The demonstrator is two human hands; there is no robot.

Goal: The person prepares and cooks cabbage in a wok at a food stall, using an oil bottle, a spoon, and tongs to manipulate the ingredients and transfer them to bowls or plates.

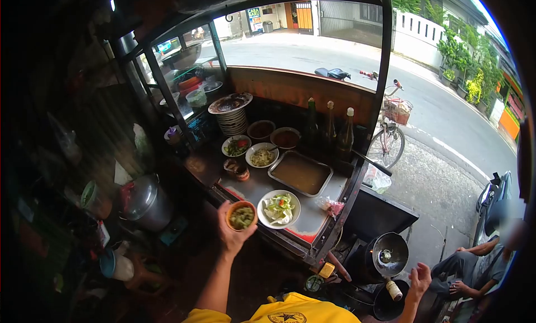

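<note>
My left hand [229, 238] is wrapped round a small orange bowl [242, 203], tilted so that the chopped green pieces [242, 218] in it show. Just right of it, a white plate [261, 218] of pale green chopped leaves with a bit of red stands on the cart counter. My right hand [420, 279] is raised at the lower right with its fingers apart and nothing in them. Beside that hand is the light-coloured handle [393, 291] of a dark wok [400, 250], in which a small clump of food lies.
Behind the plate are a metal tray [329, 182] of brown liquid, several bowls of food, a plate stack [233, 122] and three bottles [345, 132]. A lidded pot [142, 197] stands left. A seated person [469, 267] is at the right, near a parked bicycle [389, 136].
</note>
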